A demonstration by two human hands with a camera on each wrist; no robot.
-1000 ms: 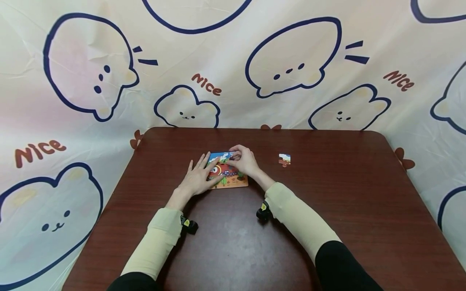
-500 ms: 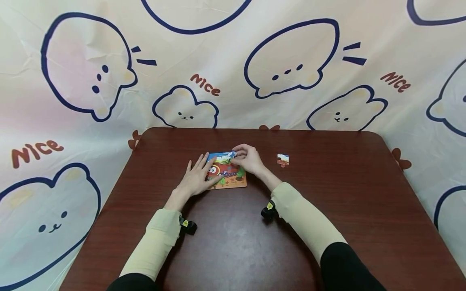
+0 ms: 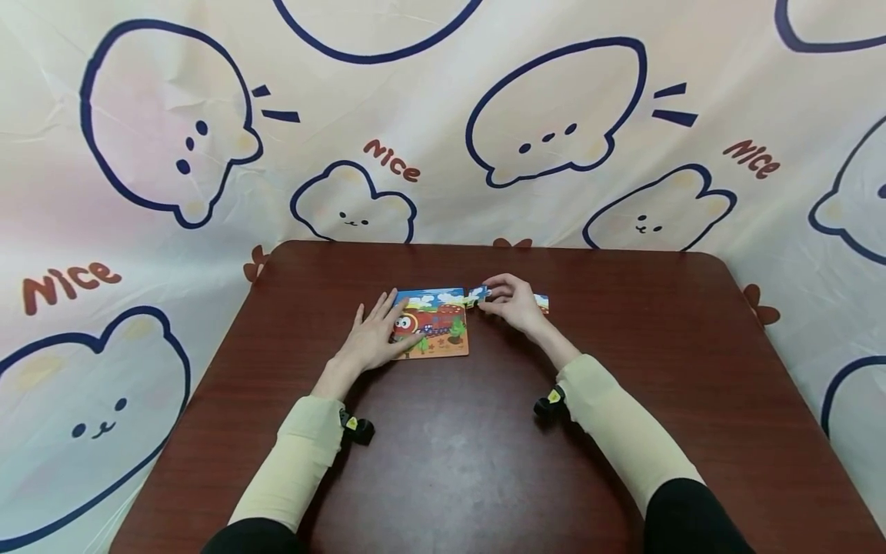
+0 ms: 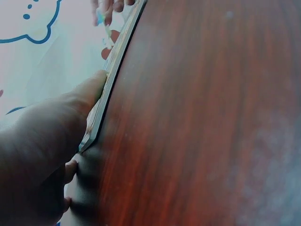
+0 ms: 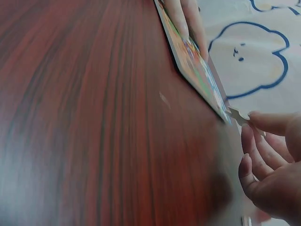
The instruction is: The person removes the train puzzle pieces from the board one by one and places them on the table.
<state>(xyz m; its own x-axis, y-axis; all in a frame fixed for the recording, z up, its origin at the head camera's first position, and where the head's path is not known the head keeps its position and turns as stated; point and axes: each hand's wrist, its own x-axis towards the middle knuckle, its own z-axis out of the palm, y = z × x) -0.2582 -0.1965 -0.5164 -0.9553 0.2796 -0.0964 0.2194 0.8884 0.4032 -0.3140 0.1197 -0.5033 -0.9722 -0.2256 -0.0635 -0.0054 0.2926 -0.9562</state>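
We count one puzzle (image 3: 438, 323) near the far edge of the table (image 3: 443, 454), left of its middle, one held piece (image 3: 477, 294) and one loose piece (image 3: 543, 303). We see the left hand (image 3: 370, 340), fingers spread, lying over the puzzle's left side; the right hand (image 3: 517, 303) pinches the held piece just beside the puzzle's far right corner and partly hides the loose piece. Printed cloth (image 3: 443, 115) hangs beyond the far edge.

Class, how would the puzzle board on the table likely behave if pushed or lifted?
The puzzle board is probably stiff: its edge looks straight in the left wrist view. Lying flat, it seems unlikely to roll or tip. On the shiny table, it might slide if pushed.
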